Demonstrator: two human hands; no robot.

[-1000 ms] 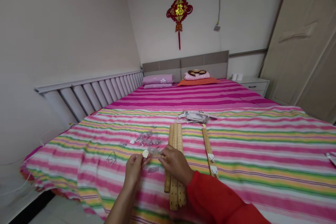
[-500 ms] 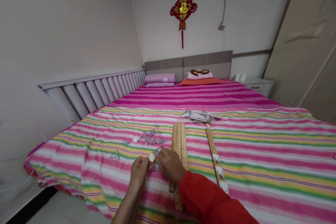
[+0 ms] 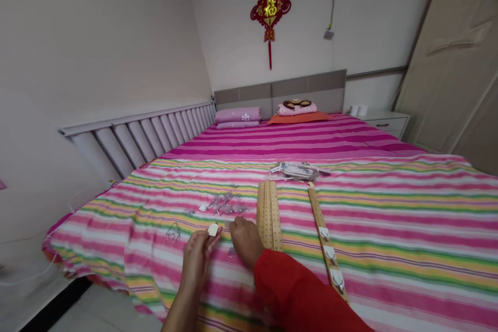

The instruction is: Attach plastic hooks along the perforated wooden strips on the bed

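My left hand (image 3: 197, 250) pinches a small cream-white plate (image 3: 212, 229) with clipped corners between thumb and fingers, just above the striped bedspread. To its right, my right hand (image 3: 246, 238), in a red sleeve, is closed on a bit of clear plastic (image 3: 227, 224), which is mostly hidden by the fingers. A gap separates the two hands. Beyond them lies a scatter of small clear plastic packets (image 3: 227, 203). Perforated wooden strips (image 3: 268, 212) lie side by side, partly under my right forearm. Another wooden strip (image 3: 317, 210) bears white hooks (image 3: 329, 253).
A flat plastic-wrapped pack (image 3: 298, 170) lies farther back on the striped bedspread (image 3: 408, 228). Thin tangled wire or clear film (image 3: 173, 232) rests at the left. A white radiator (image 3: 136, 135) runs along the left side. Pillows (image 3: 238, 115) sit by the headboard (image 3: 249, 94).
My hands have moved apart. The left has shifted left with the white plate, now more plainly in view, and the right has drawn away with the clear plastic.
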